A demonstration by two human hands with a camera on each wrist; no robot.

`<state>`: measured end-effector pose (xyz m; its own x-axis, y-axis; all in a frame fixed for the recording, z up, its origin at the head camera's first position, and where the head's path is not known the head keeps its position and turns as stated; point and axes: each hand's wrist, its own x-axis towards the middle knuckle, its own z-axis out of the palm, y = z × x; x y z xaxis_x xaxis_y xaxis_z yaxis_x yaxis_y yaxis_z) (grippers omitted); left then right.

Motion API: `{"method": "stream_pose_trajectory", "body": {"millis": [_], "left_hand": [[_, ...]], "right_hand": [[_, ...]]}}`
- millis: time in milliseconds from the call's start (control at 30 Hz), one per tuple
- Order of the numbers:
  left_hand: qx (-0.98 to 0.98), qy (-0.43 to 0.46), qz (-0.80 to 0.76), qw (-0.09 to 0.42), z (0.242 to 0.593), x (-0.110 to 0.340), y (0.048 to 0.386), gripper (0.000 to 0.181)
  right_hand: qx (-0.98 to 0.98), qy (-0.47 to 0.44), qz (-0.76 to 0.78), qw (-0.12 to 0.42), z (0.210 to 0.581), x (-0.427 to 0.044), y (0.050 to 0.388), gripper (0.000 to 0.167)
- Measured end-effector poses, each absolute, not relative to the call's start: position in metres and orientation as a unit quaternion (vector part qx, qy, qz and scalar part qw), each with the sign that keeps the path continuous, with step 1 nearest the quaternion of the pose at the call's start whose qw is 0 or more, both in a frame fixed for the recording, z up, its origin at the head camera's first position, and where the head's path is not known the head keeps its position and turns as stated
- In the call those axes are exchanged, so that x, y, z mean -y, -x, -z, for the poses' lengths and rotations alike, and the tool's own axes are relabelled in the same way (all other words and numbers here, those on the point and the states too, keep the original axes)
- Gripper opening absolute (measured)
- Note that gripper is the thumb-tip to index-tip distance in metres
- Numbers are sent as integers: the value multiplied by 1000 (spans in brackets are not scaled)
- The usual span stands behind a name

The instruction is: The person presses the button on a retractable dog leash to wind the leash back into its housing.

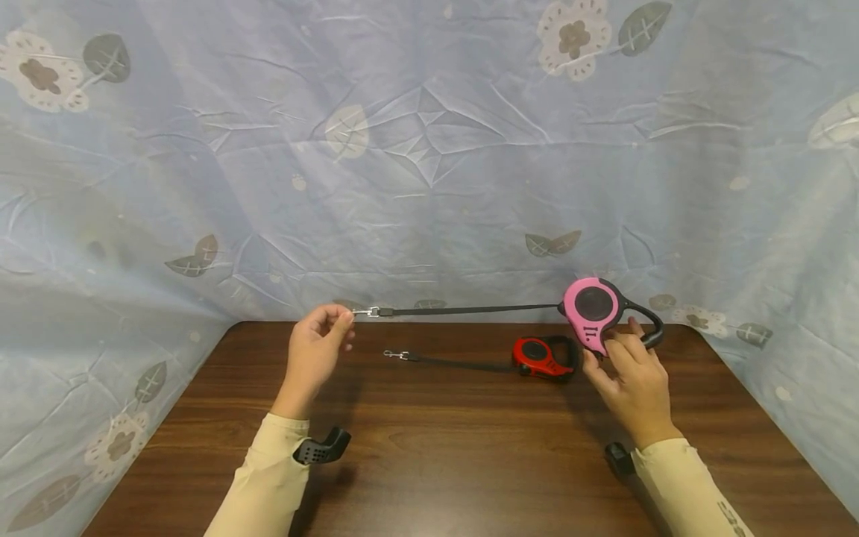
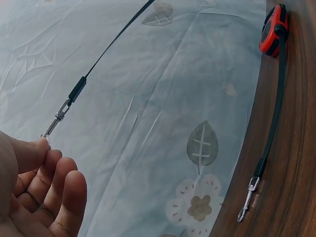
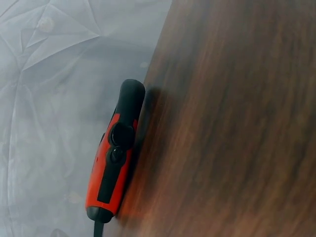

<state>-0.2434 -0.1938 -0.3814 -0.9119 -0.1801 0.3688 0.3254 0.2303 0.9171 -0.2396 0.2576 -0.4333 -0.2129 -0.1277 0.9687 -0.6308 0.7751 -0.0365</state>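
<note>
A pink retractable dog leash (image 1: 584, 317) with a black handle is held up above the table's far right by my right hand (image 1: 634, 380), which grips its lower edge near the handle. Its black strap (image 1: 470, 309) runs taut to the left. At the strap's end, my left hand (image 1: 318, 354) pinches the metal snap clip (image 2: 57, 118) between thumb and forefinger. Below lies a red retractable leash (image 1: 540, 358), its strap (image 2: 277, 108) stretched left to a metal clip (image 2: 251, 195) on the table. My right hand does not show in the right wrist view.
The dark wood table (image 1: 429, 462) carries the red leash near its back edge. Behind it and at both sides hangs a pale blue curtain (image 1: 429, 209) with leaf and flower prints. A black wrist camera (image 1: 322, 447) is strapped to the left sleeve.
</note>
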Motion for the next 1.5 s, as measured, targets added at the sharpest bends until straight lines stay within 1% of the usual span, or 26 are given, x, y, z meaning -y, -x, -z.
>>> {"method": "stream_pose_trajectory", "body": {"millis": [200, 367, 500, 700, 800, 1500], "left_hand": [[773, 58, 597, 205, 381, 191, 242, 16], [776, 61, 593, 207, 382, 191, 243, 17], [777, 72, 591, 205, 384, 190, 244, 19], [780, 83, 586, 204, 382, 187, 244, 23], [782, 84, 583, 204, 382, 188, 244, 22], [795, 93, 560, 214, 382, 188, 243, 18]], "right_hand": [[776, -237, -222, 541, 431, -256, 240, 38], [782, -228, -231, 532, 433, -255, 239, 39], [775, -230, -220, 545, 434, -256, 239, 42], [750, -230, -204, 585, 433, -254, 240, 42], [743, -227, -203, 596, 432, -253, 241, 40], [748, -230, -208, 587, 434, -251, 241, 40]]}}
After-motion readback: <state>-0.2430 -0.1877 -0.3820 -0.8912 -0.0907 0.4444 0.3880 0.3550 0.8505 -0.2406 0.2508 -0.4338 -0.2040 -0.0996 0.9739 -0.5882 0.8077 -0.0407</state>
